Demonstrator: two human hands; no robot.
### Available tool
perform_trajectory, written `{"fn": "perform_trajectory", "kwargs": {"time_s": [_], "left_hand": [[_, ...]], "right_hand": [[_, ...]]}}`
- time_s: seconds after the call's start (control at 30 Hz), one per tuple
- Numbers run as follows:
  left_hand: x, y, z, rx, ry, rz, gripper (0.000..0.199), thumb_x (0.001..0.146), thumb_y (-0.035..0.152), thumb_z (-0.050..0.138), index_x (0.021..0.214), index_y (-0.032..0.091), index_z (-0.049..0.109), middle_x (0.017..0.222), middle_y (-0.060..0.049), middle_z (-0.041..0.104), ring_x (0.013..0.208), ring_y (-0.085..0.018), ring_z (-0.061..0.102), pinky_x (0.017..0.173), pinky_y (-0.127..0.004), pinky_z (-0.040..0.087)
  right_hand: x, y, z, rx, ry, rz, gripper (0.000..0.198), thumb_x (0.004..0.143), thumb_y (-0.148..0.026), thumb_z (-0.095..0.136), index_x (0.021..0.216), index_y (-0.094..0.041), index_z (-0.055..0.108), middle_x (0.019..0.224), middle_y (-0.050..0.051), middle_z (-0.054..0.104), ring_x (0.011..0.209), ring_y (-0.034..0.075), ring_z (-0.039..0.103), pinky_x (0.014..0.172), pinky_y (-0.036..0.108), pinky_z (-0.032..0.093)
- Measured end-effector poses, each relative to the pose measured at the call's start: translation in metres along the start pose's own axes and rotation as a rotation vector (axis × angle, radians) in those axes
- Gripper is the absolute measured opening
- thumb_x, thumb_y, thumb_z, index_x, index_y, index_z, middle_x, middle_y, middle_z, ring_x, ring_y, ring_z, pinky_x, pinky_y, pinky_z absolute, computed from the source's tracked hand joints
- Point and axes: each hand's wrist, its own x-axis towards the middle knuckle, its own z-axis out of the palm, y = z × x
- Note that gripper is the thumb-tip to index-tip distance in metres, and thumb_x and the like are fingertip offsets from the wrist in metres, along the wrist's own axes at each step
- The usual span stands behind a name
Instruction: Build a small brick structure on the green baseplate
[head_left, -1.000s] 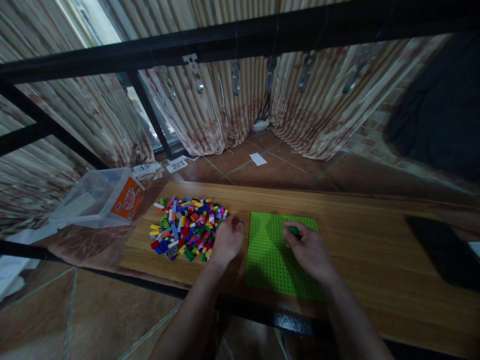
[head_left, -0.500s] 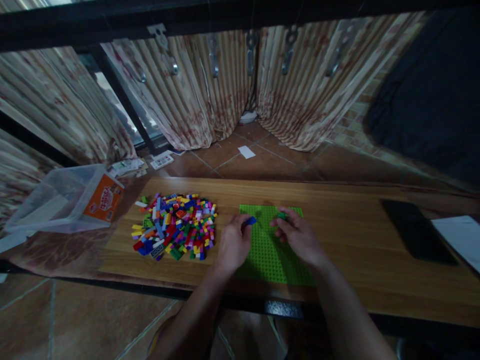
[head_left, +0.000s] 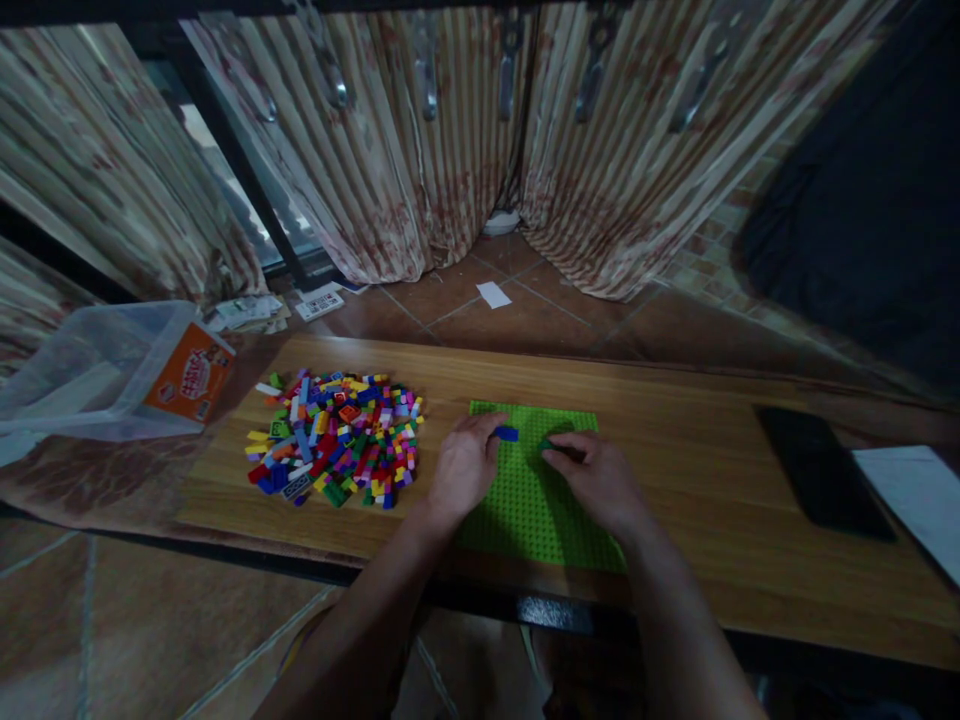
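A green studded baseplate [head_left: 540, 535] lies on the wooden table in front of me. My left hand [head_left: 463, 468] is over its left edge, with a blue brick [head_left: 507, 433] pinched between thumb and fingers. Over the upper right part of the plate, my right hand [head_left: 596, 475] is closed on a small dark green brick [head_left: 547, 444], held at its fingertips. I cannot tell whether either brick touches the studs. To the left of my left hand spreads a heap of mixed coloured bricks [head_left: 341, 435].
On the far left stands a clear plastic bin [head_left: 127, 400] with an orange label. A dark flat tablet-like thing [head_left: 821, 470] and white paper [head_left: 911, 490] lie at the table's right end. Striped curtains [head_left: 465, 150] hang behind the table [head_left: 697, 450].
My right hand has moved slightly left and down with the green brick, its fingers more closed together. The blue brick in my left hand has turned to lie more level. The camera view has tilted down.
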Motion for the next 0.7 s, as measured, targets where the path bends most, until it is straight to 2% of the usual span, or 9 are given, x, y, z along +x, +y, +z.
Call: {"fn": "perform_trajectory", "kwargs": {"time_s": [0.17,0.3,0.4,0.53,0.7], "left_hand": [[0.000,0.000,-0.004,-0.035,-0.031,-0.065,0.045,0.084,0.006,0.052,0.127,0.019,0.057,0.116,-0.006,0.069,0.108,-0.019,0.064,0.100,-0.034,0.050],[-0.004,-0.001,-0.012,-0.075,-0.041,-0.076,0.049,0.084,0.004,0.047,0.131,0.018,0.054,0.117,-0.007,0.068,0.104,-0.018,0.065,0.097,-0.033,0.051],[-0.006,-0.005,-0.016,-0.088,-0.018,-0.094,0.049,0.083,0.003,0.046,0.130,0.016,0.054,0.115,-0.009,0.069,0.104,-0.019,0.066,0.097,-0.034,0.051],[-0.008,-0.008,-0.018,-0.122,0.000,-0.107,0.047,0.084,0.005,0.047,0.130,0.015,0.053,0.113,-0.010,0.069,0.101,-0.019,0.066,0.095,-0.035,0.052],[-0.009,-0.004,-0.017,-0.152,-0.030,-0.135,0.048,0.083,0.004,0.048,0.129,0.017,0.054,0.111,-0.008,0.069,0.097,-0.017,0.067,0.094,-0.032,0.052]], "right_hand": [[0.004,-0.003,0.003,-0.092,0.068,-0.004,0.033,0.078,-0.033,0.062,0.108,-0.020,0.071,0.095,0.008,0.065,0.070,0.018,0.059,0.073,0.038,0.050],[0.005,-0.011,0.013,-0.123,0.148,-0.188,0.030,0.083,-0.033,0.059,0.109,-0.022,0.070,0.105,0.009,0.063,0.094,0.024,0.058,0.088,0.043,0.048],[0.006,-0.016,0.024,-0.178,0.149,-0.298,0.029,0.085,-0.033,0.059,0.109,-0.023,0.071,0.113,0.011,0.061,0.107,0.028,0.054,0.095,0.046,0.044],[0.011,-0.015,0.034,-0.234,0.107,-0.352,0.026,0.087,-0.033,0.058,0.107,-0.025,0.072,0.120,0.011,0.060,0.113,0.030,0.051,0.096,0.048,0.041],[0.019,-0.008,0.040,-0.241,0.092,-0.370,0.022,0.088,-0.035,0.057,0.100,-0.028,0.075,0.119,0.009,0.061,0.113,0.030,0.051,0.095,0.050,0.040]]}}
